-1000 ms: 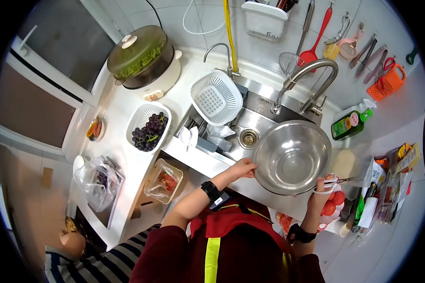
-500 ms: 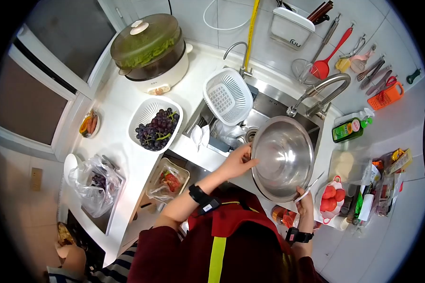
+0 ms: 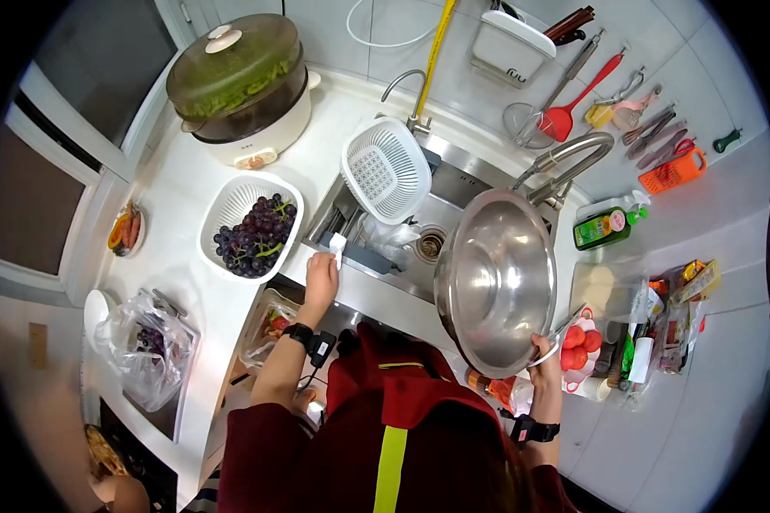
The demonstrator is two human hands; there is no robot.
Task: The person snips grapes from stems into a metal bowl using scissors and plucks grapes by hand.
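My right hand point(image 3: 545, 363) grips the lower right rim of a large stainless steel bowl point(image 3: 488, 282), held tilted at the front of the sink point(image 3: 453, 184). A slim white thing point(image 3: 549, 352) is in the same hand; its kind is unclear. My left hand point(image 3: 321, 278) is at the sink's front left edge, fingers closed on a small white piece point(image 3: 338, 245) that looks soft. To its left, a white basket point(image 3: 210, 227) holds dark grapes point(image 3: 257, 239). Another white basket point(image 3: 385, 171) rests over the sink, with clear plastic point(image 3: 389, 235) beneath it.
A steamer point(image 3: 239, 94) with greens stands at the back left. The faucet point(image 3: 573, 154) arches behind the bowl. Green soap bottle point(image 3: 607, 227) and red tomatoes point(image 3: 577, 342) are at right. A plastic bag point(image 3: 150, 350) lies left; another person's arm point(image 3: 124, 492) shows lower left.
My left hand has let go of the bowl's rim and moved left to the white piece at the sink edge. The bowl now tilts more, held by my right hand alone. The view shifted slightly.
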